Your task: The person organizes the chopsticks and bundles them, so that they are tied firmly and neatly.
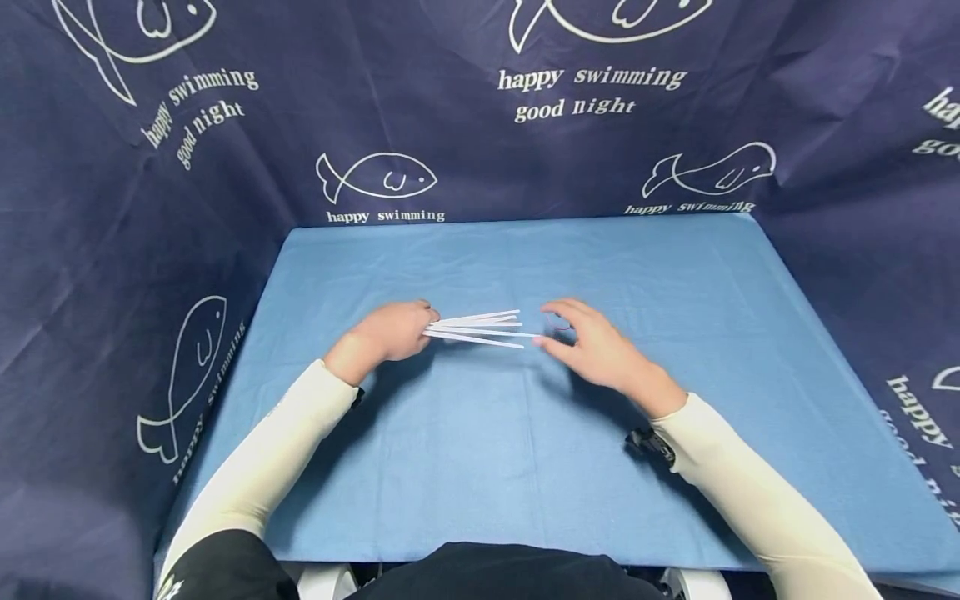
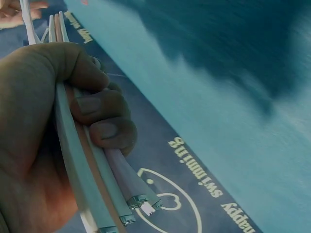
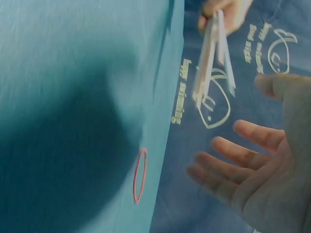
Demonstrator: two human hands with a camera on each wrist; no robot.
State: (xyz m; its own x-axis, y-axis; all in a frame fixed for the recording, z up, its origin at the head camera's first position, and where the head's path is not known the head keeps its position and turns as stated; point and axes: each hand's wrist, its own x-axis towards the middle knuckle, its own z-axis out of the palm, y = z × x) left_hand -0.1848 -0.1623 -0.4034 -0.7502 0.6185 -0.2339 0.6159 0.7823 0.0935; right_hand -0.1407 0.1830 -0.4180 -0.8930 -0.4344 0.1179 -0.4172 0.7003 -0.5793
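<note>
My left hand (image 1: pixel 397 329) grips a bundle of long, thin white sticks (image 1: pixel 480 328) near one end. In the left wrist view, its fingers curl round the sticks, whose near ends look jagged; some have a pinkish tint. Their far ends fan out to the right. Facing them is my right hand (image 1: pixel 600 350), thumb and fingers spread apart with nothing gripped. A thin red loop, like a rubber band (image 3: pixel 135 187), appears against the blue cloth in the right wrist view. Whether it lies on the cloth or is in the air, I cannot tell.
A blue cloth (image 1: pixel 465 467) covers the table under both hands. Dark blue curtains (image 1: pixel 480 125) with white fish and lettering stand behind and at both sides. The person's dark clothing (image 1: pixel 510 575) is at the front edge.
</note>
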